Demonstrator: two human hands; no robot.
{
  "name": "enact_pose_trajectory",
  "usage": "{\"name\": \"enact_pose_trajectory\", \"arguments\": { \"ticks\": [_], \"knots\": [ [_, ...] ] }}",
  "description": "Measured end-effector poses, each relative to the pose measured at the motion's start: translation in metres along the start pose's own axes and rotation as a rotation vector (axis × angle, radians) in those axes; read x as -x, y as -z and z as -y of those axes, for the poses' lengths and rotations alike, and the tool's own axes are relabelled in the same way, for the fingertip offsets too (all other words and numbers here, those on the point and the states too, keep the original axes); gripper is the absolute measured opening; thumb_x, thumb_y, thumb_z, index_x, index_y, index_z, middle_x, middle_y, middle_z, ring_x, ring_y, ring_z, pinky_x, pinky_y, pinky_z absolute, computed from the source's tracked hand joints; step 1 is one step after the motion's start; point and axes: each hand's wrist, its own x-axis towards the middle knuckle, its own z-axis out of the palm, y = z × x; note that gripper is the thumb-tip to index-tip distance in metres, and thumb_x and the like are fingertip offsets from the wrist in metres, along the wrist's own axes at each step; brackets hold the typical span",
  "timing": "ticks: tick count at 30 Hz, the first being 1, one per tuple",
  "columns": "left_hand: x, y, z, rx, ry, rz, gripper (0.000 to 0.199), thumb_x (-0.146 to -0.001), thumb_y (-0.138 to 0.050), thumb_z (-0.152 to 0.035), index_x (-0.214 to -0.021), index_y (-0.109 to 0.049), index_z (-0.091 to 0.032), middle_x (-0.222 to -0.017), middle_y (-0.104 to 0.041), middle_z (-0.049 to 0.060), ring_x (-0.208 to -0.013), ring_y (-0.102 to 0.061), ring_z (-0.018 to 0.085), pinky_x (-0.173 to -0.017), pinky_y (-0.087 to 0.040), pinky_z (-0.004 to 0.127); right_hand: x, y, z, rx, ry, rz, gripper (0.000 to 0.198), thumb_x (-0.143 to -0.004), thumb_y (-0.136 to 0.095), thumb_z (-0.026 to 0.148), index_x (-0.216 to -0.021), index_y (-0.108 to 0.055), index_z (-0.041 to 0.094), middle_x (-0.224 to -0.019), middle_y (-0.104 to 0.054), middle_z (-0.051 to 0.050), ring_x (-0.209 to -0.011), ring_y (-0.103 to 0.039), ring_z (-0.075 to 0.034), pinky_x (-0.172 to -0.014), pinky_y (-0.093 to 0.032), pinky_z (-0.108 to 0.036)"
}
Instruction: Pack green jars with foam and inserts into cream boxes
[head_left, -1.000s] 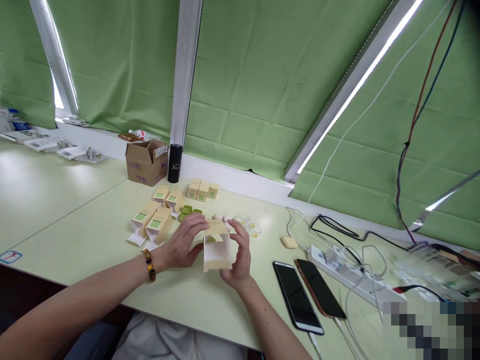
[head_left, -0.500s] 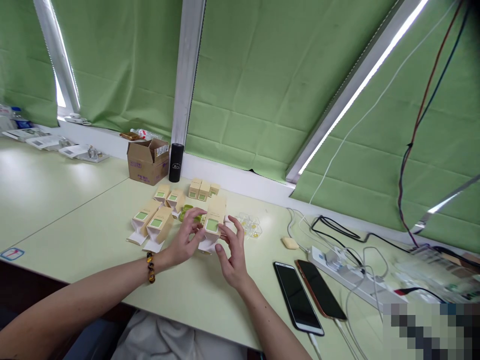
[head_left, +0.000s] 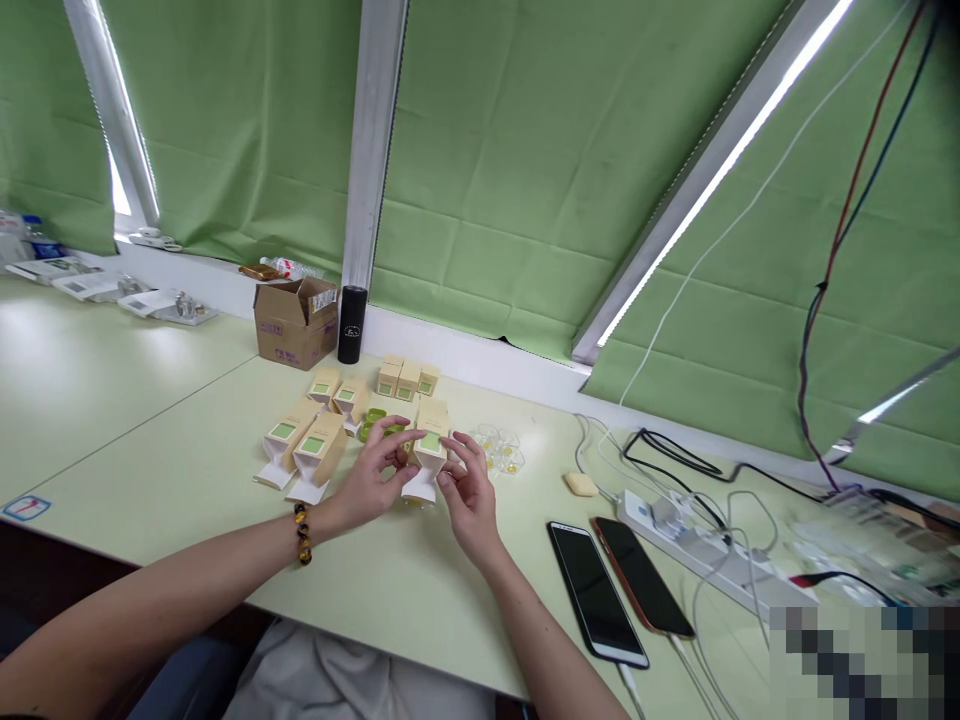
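Observation:
Between my hands is a small tan carton [head_left: 433, 415] with a green label, its white end flap hanging open toward me. My left hand [head_left: 377, 470] grips its left side, fingertips at the label's edge. On the opposite side my right hand [head_left: 471, 495] holds it with fingers and thumb bent. Left of my left hand lie several similar open cartons [head_left: 324, 450] with white flaps out. Green plastic pieces [head_left: 373, 424] sit partly hidden behind my left fingers. Clear plastic pieces with yellow centres [head_left: 504, 448] lie beyond my right hand.
Small closed tan cartons [head_left: 407, 378] stand at the back, near a cardboard box [head_left: 296, 325] and a black tumbler [head_left: 352, 325]. To the right are two phones [head_left: 596, 595], [head_left: 643, 575] and a white power strip [head_left: 690, 545] with tangled cables. A beige block [head_left: 580, 485] lies near them.
The carton has tipped, so its label now looks foreshortened and more of its open end faces me. The fingers of my right hand have closed in against its side.

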Motion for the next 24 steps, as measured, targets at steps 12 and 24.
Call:
{"name": "enact_pose_trajectory", "arguments": {
  "ticks": [12, 24],
  "knots": [
    [-0.0012, -0.002, 0.0027, -0.074, -0.003, -0.024, 0.035, -0.101, -0.064, -0.037, -0.135, -0.069, -0.031, -0.138, -0.045, 0.011, -0.098, -0.066, 0.017, -0.08, -0.067, 0.033, -0.001, -0.0006, -0.0007, -0.031, -0.018, -0.016, 0.036, -0.1, -0.065, 0.041, -0.135, -0.066, 0.031, -0.155, -0.041, -0.015, -0.078, -0.068, -0.01, -0.079, -0.064, -0.036],
    [-0.0007, -0.0024, -0.0024, -0.097, -0.017, -0.005, 0.033, -0.102, -0.061, -0.039, -0.132, -0.071, -0.029, -0.132, -0.049, 0.011, -0.094, -0.067, 0.017, -0.072, -0.067, 0.031, -0.0005, -0.0045, -0.0074, -0.011, -0.012, -0.101, 0.031, -0.098, -0.067, 0.039, -0.126, -0.071, 0.027, -0.146, -0.051, -0.015, -0.091, -0.072, -0.017, -0.08, -0.066, -0.037]
  ]
}}
